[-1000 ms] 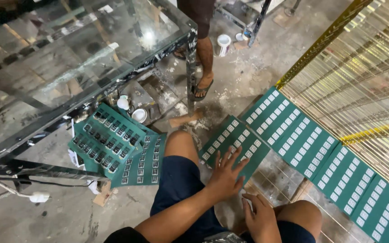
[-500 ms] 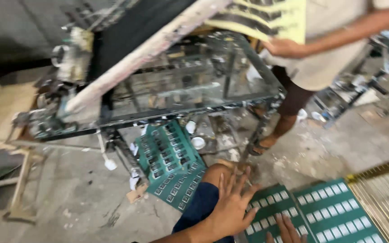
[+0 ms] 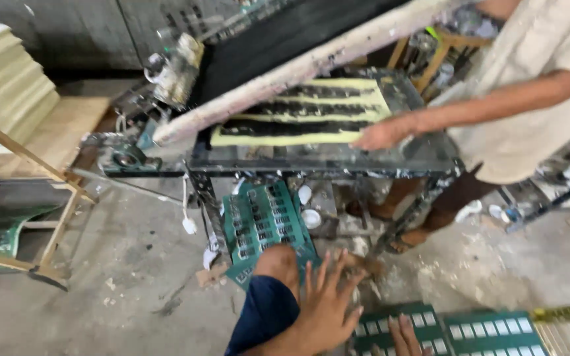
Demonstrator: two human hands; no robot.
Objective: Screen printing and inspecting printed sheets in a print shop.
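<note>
My left hand (image 3: 328,304) hovers with its fingers spread wide just right of my bent knee in dark blue shorts (image 3: 268,310), holding nothing. Only the fingers of my right hand (image 3: 407,335) show at the bottom edge, lying flat on a green printed sheet (image 3: 483,329) on the floor. Ahead stands a glass-topped printing table (image 3: 324,158) with a yellow sheet printed in black (image 3: 305,118) on it. A co-worker's hand (image 3: 380,135) rests on that sheet's right end. The screen frame (image 3: 298,66) is tilted up above it.
A stack of green sheets (image 3: 262,221) leans under the table beside small white cups (image 3: 310,217). Pale stacked boards (image 3: 1,72) and a wooden stand (image 3: 41,191) are at the left. The co-worker's legs (image 3: 423,211) stand right of the table. A yellow bar (image 3: 569,312) is bottom right.
My view has swung up and left from the green sheets to the table. The co-worker's hand now lays a yellow sheet on the glass. My left hand stays spread by my knee.
</note>
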